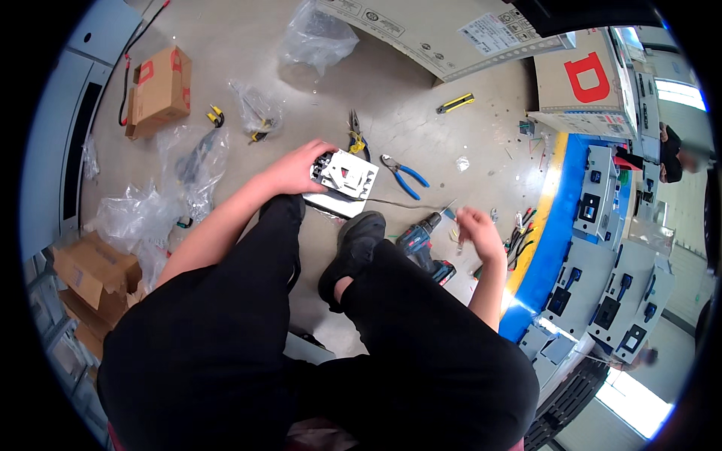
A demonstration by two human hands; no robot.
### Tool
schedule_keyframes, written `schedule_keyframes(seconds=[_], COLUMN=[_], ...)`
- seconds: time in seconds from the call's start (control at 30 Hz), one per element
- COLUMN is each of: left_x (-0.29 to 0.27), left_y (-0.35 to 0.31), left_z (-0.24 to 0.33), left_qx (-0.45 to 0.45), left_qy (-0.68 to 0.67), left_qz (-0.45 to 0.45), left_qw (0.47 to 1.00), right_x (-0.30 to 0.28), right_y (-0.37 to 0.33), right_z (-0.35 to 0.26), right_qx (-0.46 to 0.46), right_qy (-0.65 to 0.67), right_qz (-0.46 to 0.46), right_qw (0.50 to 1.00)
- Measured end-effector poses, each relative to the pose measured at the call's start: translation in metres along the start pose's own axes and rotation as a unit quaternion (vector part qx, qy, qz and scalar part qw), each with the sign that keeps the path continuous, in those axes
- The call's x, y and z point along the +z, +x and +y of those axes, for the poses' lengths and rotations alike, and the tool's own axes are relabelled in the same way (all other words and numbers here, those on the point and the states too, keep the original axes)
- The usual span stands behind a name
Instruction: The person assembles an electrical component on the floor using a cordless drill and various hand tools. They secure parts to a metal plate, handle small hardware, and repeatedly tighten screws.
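Note:
My left hand (307, 167) grips the left end of a white circuit breaker (347, 174) with black terminals, low in front of my left shoe-side knee. A dark thin wire (398, 204) runs from its lower side rightward to near my right hand (480, 229). That hand's fingers are curled in above the drill; whatever they pinch is too small to make out. Just left of it lies a blue cordless drill (423, 244), its chuck toward the hand. Blue-handled pliers (406, 177) lie right of the breaker, and long-nose pliers (356, 135) lie beyond it.
A yellow utility knife (456, 104) lies farther off. Cartons (481, 37) stand at the back, and a small brown box (160, 92) at the left. Plastic bags (199, 161) litter the left floor. Several cables (520, 240) lie by the yellow line, with grey enclosures (594, 195) beyond.

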State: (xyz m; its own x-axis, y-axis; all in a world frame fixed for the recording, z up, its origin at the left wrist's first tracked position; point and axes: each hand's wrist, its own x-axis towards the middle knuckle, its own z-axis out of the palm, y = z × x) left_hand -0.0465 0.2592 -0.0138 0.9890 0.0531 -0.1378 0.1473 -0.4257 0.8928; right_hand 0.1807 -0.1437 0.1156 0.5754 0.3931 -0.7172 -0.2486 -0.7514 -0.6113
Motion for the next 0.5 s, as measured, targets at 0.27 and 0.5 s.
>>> schedule_keyframes(seconds=[0.27,0.5], left_x=[0.005,0.006], left_y=[-0.001,0.002], left_z=[-0.007,-0.01], left_qx=[-0.015,-0.026], left_qy=[0.02,0.005], left_qz=[0.007,0.009], left_qw=[1.0,1.0], right_x=[0.102,0.188], right_y=[0.065,0.076], right_z=[-0.025,-0.029], right_qx=[-0.282,-0.346], right_qy=[-0.314,-0.323], right_qz=[0.257,0.051], right_qw=[0.869,0.879])
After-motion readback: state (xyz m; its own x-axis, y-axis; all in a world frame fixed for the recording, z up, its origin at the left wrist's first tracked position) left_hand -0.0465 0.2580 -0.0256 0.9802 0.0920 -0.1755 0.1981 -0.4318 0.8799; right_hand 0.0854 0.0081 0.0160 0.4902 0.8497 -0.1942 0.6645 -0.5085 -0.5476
